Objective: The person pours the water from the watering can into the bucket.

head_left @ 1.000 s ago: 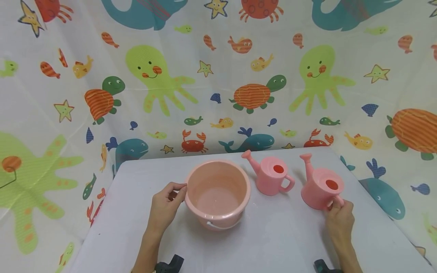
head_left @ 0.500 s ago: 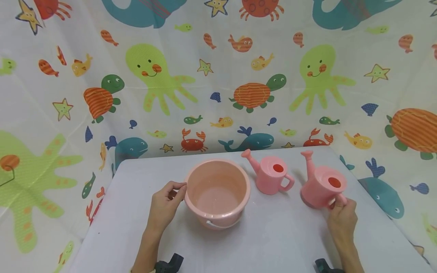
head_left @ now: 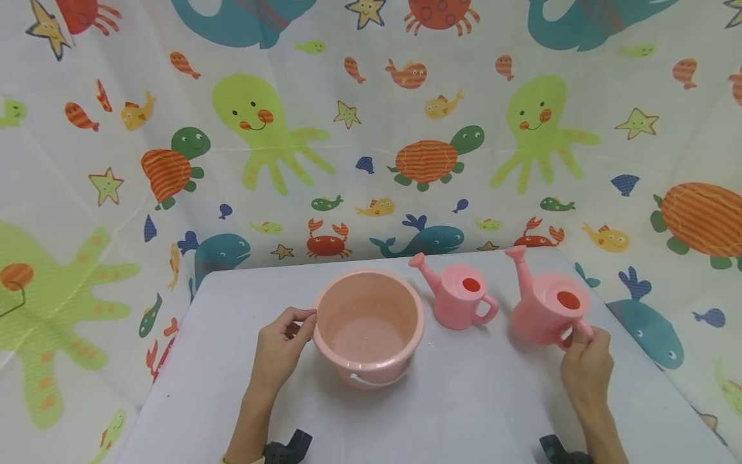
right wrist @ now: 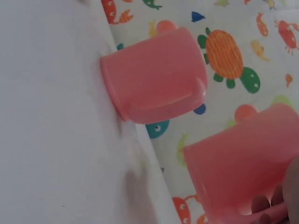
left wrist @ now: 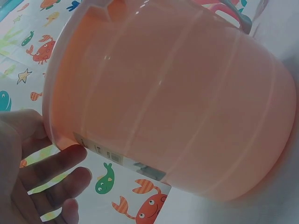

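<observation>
A peach bucket [head_left: 366,364] stands on the white table, and my left hand [head_left: 279,348] pinches its rim on the left. In the left wrist view the thumb and index finger meet at the rim of the bucket [left wrist: 177,93], with the other fingers loose below. My right hand [head_left: 588,368] grips the handle of a pink watering can [head_left: 539,317], which is raised off the table and tilted. The right wrist view shows the lifted can [right wrist: 243,154] with fingertips round its handle. Between bucket and lifted can, a second pink watering can [head_left: 452,308] stands upright.
The white table [head_left: 458,399] ends at a back edge just behind the cans. A curtain [head_left: 359,174] printed with sea animals hangs behind and along both sides. A white handle [head_left: 379,385] hangs down the bucket's front.
The right hand has lifted the held watering can from the table and moved slightly right. The left hand, bucket and second watering can have stayed in place.
</observation>
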A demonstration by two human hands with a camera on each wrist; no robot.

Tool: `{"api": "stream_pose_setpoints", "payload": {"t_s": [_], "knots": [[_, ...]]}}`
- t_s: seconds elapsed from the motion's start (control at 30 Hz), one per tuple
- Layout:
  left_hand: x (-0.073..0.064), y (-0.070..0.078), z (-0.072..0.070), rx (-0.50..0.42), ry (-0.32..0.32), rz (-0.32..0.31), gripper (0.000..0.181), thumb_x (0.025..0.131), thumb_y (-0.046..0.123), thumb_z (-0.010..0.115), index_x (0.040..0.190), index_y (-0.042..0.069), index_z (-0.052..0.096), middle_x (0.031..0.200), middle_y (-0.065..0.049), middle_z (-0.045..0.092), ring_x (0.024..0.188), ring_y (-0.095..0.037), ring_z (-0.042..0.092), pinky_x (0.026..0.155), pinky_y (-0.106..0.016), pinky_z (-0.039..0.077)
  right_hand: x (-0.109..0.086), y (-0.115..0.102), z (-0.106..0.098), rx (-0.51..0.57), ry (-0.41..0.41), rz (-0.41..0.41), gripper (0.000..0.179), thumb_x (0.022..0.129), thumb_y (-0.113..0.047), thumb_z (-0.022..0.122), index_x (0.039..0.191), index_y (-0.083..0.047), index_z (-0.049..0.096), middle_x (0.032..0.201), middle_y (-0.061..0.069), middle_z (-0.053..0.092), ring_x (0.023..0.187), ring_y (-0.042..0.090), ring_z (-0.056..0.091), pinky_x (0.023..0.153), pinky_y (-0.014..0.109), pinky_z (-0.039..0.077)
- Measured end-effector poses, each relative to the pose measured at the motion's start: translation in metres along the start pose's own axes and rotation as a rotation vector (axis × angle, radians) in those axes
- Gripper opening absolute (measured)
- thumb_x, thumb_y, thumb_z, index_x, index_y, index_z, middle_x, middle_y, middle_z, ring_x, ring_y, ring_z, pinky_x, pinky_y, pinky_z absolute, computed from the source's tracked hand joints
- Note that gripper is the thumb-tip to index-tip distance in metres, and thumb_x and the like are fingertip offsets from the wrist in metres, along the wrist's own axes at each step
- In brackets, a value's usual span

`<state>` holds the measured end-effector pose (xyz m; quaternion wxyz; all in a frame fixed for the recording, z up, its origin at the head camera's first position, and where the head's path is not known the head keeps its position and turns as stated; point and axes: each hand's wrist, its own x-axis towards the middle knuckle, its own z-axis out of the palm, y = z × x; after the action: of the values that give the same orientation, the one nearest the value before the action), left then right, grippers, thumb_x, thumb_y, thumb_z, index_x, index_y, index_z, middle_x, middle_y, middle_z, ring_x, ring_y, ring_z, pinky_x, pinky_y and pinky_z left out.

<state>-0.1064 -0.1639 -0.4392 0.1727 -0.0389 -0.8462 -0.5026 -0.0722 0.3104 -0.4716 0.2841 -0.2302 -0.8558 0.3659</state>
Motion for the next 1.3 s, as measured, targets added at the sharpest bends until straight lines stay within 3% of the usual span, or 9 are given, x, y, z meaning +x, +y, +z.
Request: {"api": "stream_pose_setpoints", "payload": {"t_s": [0.27,0.4,0.77,1.1,1.2,1.3], "knots": [[0.000,0.001,-0.002,0.006,0.005,-0.006,0.017,0.096,0.028,0.069,0.102,0.013,0.074,0.089,-0.001,0.076,0.071,-0.009,0.061,0.060,-0.021,0.049,0.005,-0.025,-0.014,0.019,0.041,-0.128,0.034,0.108,-0.035,0.038,0.106,-0.002,0.045,0.092,0.011,0.052,0.072,-0.005,0.044,0.067,-0.003,0.035],[0.000,0.001,-0.002,0.016,0.006,-0.008,0.018,0.096,0.028,0.068,0.102,0.013,0.074,0.089,-0.001,0.076,0.071,-0.008,0.061,0.061,-0.021,0.049,0.005,-0.037,-0.020,0.020,0.021,-0.142,0.033,0.108,-0.035,0.039,0.108,-0.002,0.045,0.094,0.012,0.054,0.075,-0.011,0.044,0.066,-0.003,0.035],[0.001,0.002,-0.003,0.016,0.005,-0.008,0.016,0.096,0.027,0.069,0.102,0.013,0.074,0.089,-0.001,0.076,0.071,-0.008,0.061,0.060,-0.021,0.049,-0.005,-0.063,-0.034,0.026,-0.044,-0.178,0.028,0.107,-0.031,0.041,0.111,-0.004,0.045,0.093,0.010,0.056,0.077,-0.004,0.048,0.064,0.001,0.041],[0.000,0.002,-0.002,0.012,-0.002,-0.013,0.019,0.096,0.030,0.068,0.102,0.013,0.074,0.090,-0.001,0.077,0.071,-0.010,0.061,0.061,-0.020,0.049,-0.020,-0.083,-0.045,-0.028,-0.091,-0.266,0.026,0.108,-0.027,0.042,0.113,-0.002,0.047,0.091,0.011,0.058,0.078,-0.018,0.045,0.065,0.000,0.040],[0.000,0.002,-0.001,0.012,-0.002,-0.012,0.019,0.096,0.030,0.068,0.102,0.013,0.074,0.089,-0.001,0.077,0.071,-0.010,0.061,0.061,-0.020,0.049,-0.023,-0.087,-0.047,-0.048,-0.114,-0.284,0.026,0.107,-0.027,0.042,0.113,-0.003,0.047,0.090,0.010,0.059,0.077,-0.016,0.047,0.067,-0.002,0.039],[0.000,0.001,0.000,0.011,-0.005,-0.014,0.017,0.096,0.028,0.069,0.102,0.013,0.074,0.089,-0.001,0.076,0.071,-0.009,0.062,0.061,-0.021,0.049,-0.027,-0.092,-0.049,-0.065,-0.135,-0.313,0.025,0.107,-0.027,0.043,0.113,-0.003,0.047,0.090,0.010,0.060,0.078,-0.001,0.058,0.069,-0.003,0.038]]}}
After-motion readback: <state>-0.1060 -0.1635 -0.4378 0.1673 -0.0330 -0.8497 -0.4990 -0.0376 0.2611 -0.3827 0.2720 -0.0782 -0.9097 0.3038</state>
